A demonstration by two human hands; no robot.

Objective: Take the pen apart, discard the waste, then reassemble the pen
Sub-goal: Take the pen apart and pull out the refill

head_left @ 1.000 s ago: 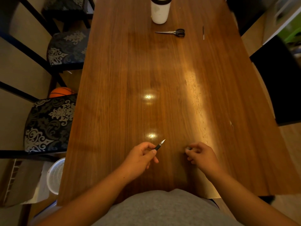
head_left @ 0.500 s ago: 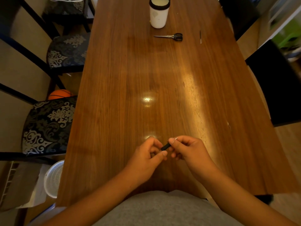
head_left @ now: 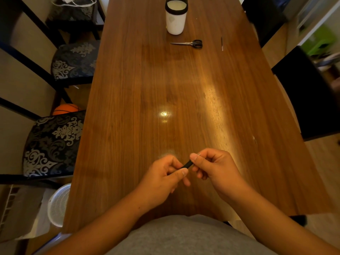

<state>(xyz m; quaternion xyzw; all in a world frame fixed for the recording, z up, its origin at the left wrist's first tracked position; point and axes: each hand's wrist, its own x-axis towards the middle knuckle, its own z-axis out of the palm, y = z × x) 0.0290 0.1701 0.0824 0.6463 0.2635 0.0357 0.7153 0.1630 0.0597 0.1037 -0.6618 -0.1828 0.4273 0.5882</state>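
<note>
Pen (head_left: 187,165) first: it sits between my two hands, just above the near edge of the table (head_left: 128,107). Only a short black bit of it shows. The rest is hidden in my fingers.

My left hand (head_left: 163,178) is closed tight on the lower end of the pen. My right hand (head_left: 213,167) is pinched shut on the upper end, with thumb and first finger. A tiny shiny bit (head_left: 199,154) peeks out by my right thumb. It could be the tip or a small metal part. It is too small to tell.

I think I am turning or pushing the two ends together, or maybe apart. I cannot tell which from here.

To do this step well, I should keep my left hand still and let only my right hand turn. I should keep both ends in one straight line, so the thread does not jam. I should turn softly and stop if it feels stuck. I should stay low over the table, so a small part that slips will not roll far from the pen.

Far from the pen, at the other end of the table, are a cup (head_left: 176,17), scissors (head_left: 189,43) and a thin stick (head_left: 222,43) that may be an ink tube.
</note>
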